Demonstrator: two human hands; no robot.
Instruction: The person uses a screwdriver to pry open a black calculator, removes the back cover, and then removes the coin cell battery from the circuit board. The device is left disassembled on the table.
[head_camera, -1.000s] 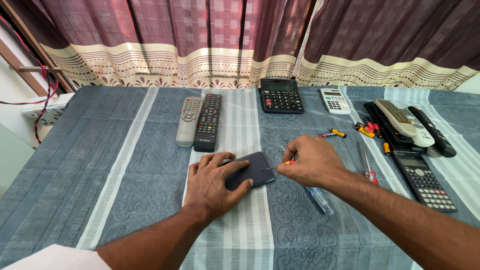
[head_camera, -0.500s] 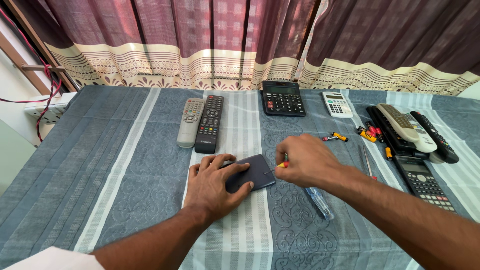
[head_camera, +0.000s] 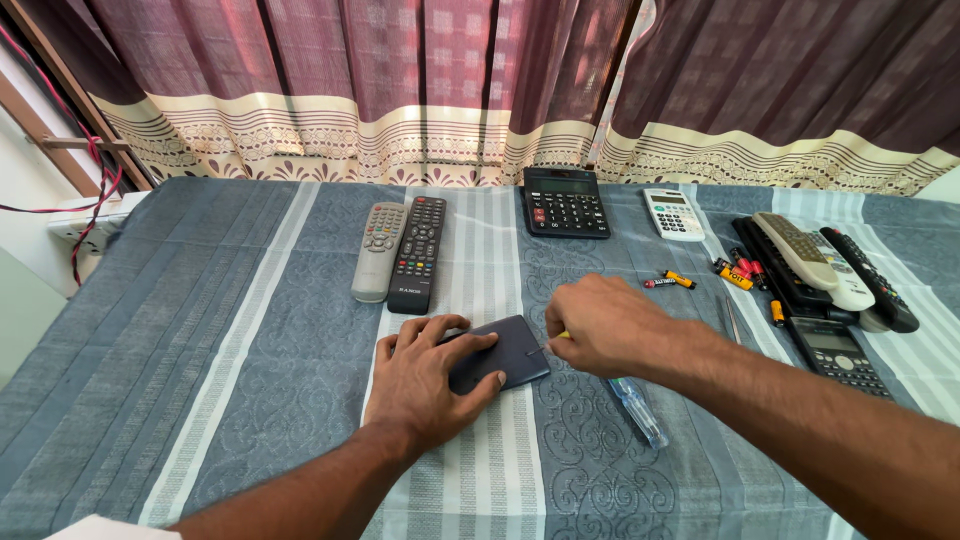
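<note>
A flat dark grey device lies face down on the blue-grey patterned tablecloth. My left hand lies flat on its left half, fingers spread, pinning it down. My right hand is closed just off the device's right edge. It pinches a small tool, of which only a yellow bit shows beside the fingers; the tip touches the device's edge. A clear blue screwdriver lies on the cloth under my right forearm.
A grey remote and a black remote lie side by side behind the device. Farther back are a black calculator and a white calculator. Loose batteries, stacked remotes and a dark calculator lie on the right. Curtains hang behind.
My right hand has slid left, bringing the small tool up against the device's right edge. My left hand has stayed pressed on the device.
</note>
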